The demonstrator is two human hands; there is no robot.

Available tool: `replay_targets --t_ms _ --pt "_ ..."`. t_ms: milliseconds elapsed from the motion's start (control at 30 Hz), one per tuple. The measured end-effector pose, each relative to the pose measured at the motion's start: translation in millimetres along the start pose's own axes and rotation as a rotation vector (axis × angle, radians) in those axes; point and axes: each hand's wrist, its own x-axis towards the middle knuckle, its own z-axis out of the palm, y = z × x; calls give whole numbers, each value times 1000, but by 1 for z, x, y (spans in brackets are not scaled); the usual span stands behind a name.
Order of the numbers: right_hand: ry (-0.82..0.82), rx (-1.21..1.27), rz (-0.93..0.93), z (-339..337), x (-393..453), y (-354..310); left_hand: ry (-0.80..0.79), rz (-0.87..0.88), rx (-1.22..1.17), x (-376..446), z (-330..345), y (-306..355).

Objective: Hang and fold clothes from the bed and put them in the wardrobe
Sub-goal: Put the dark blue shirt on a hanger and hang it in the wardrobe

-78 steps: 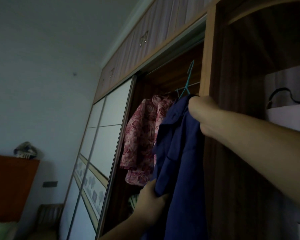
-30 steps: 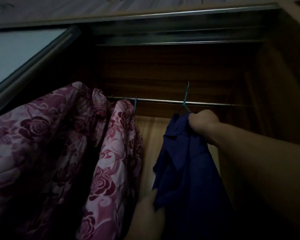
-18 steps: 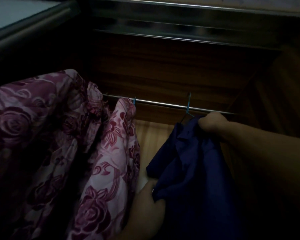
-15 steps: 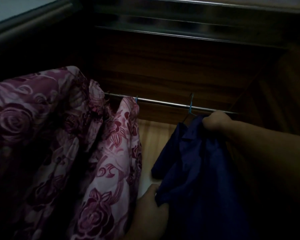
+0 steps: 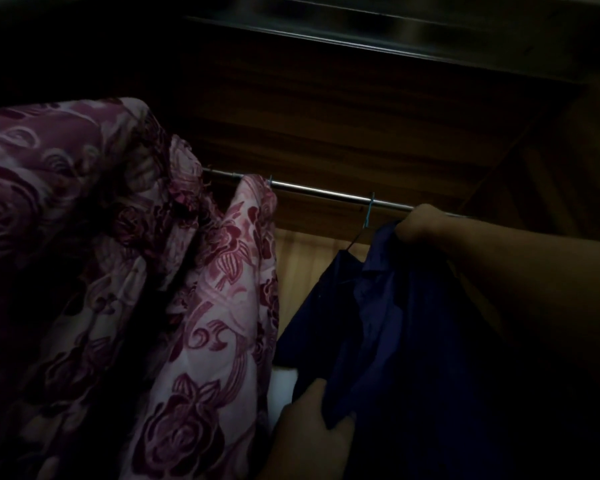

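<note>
Near the rail's (image 5: pixel 326 192) right end the shirt (image 5: pixel 388 327) hangs, its hanger (image 5: pixel 369 211) seemingly hooked; right hand (image 5: pixel 421 223) pinches the collar, left hand (image 5: pixel 312 427) grips the hem; next, release and straighten.

Inside the dim wardrobe (image 5: pixel 378 126), one metal rail (image 5: pixel 319 191) runs across the compartment. Two blue hanger hooks sit on it: one (image 5: pixel 270 180) toward the rail's left end, at the top of the floral cloth, and one (image 5: pixel 370 208) toward its right end, above the blue cloth. One dark blue shirt (image 5: pixel 395 323) hangs there. At least two pink floral garments show, one (image 5: pixel 229 306) by the left hook and one (image 5: pixel 59 220) at the left edge; whether more lie behind is unclear. Two bare hands are in view: the left hand (image 5: pixel 312 431) and the right hand (image 5: pixel 421 225).
</note>
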Motion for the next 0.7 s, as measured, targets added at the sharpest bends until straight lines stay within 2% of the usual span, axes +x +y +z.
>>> replay_targets --t_ms 133,467,700 --pt "-1 -12 21 -3 -2 7 -27 26 41 -5 3 2" --pt "86 165 31 -29 -16 28 -52 -64 1 -20 26 8" --pt "24 187 102 -27 -33 60 -140 -105 -111 -41 38 18"
